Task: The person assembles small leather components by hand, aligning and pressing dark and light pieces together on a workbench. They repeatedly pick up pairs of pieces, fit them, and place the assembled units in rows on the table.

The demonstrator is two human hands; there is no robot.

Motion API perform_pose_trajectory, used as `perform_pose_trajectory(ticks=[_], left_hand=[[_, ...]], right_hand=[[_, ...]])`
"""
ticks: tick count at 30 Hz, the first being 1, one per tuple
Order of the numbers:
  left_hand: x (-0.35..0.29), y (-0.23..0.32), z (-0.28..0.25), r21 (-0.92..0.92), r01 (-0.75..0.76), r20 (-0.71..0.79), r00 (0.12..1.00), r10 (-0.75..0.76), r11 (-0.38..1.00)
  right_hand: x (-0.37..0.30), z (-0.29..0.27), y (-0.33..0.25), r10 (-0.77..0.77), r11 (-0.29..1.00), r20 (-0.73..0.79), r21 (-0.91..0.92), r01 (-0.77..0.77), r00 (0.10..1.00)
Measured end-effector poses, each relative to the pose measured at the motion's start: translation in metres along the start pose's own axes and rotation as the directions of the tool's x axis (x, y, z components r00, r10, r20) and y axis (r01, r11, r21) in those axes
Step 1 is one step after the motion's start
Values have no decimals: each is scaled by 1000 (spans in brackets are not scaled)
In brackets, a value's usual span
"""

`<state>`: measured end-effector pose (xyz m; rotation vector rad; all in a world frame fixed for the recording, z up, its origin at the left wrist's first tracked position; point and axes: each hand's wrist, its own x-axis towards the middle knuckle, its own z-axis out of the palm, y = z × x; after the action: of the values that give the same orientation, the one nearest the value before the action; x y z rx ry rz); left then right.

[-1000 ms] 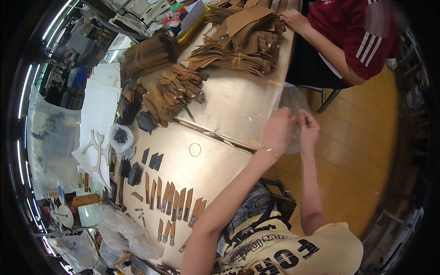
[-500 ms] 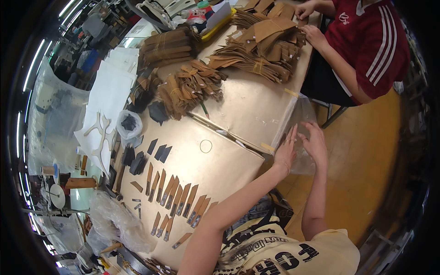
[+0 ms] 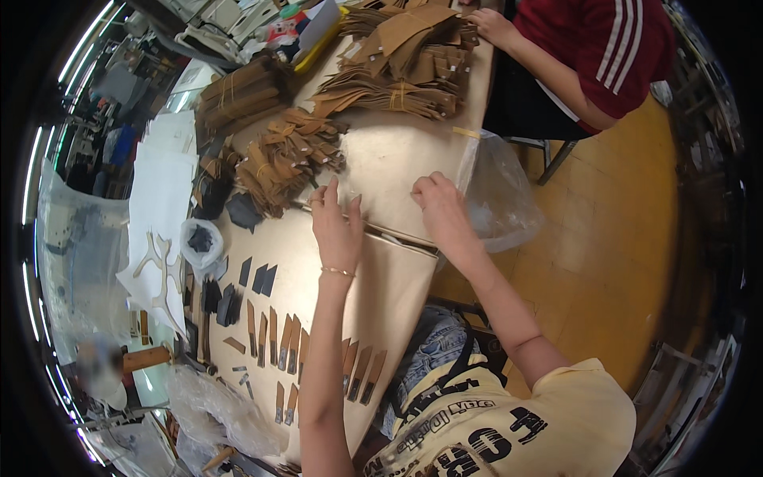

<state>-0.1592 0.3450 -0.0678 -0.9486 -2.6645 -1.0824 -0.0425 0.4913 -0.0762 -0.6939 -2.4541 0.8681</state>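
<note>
My left hand (image 3: 338, 232) hovers over the table seam beside the bundles of small brown leather pieces (image 3: 290, 151), its thumb and fingers apart with nothing visible between them. Over the right part of the table, my right hand (image 3: 442, 205) is closed with its fingers curled; whatever it may hold is hidden. From the table's right edge hangs a clear plastic bag (image 3: 505, 195), just beyond my right hand. Below my left hand, narrow brown strips with dark ends (image 3: 284, 342) lie in rows, partly covered by my left forearm. Dark parallelogram pieces (image 3: 260, 278) lie to its left.
Larger stacks of brown pieces (image 3: 389, 95) sit at the far side, near a co-worker's hand (image 3: 494, 30). A white bag with dark pieces (image 3: 202, 245), white sheets (image 3: 163, 183), a hammer (image 3: 147, 358) and crumpled plastic (image 3: 211, 405) lie along the left.
Both hands have left the hanging plastic bag and moved left over the table. My left hand has opened apart from the right, which is now curled. The whole view has shifted slightly.
</note>
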Motion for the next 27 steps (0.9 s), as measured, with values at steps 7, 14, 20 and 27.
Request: perform_pose_trajectory(ticks=[7,14,20,27], left_hand=[[16,-14,27,82,-44,34,999,42,996],[-4,57,60,-364,1,20,1000,7,931],[-81,122,14,-189,-174,268,938,221,967],[-200,13,-126,-54,201,-178,962,-208,978]], right_hand=[[-24,-41,47,129,837,-27,539,-94,991],[-60,26,231,343,879,387,188,-437,856],[-91,27,241,-4,740,238,-652,163,971],[-54,-56,153,-20,715,148,-690,118,989]])
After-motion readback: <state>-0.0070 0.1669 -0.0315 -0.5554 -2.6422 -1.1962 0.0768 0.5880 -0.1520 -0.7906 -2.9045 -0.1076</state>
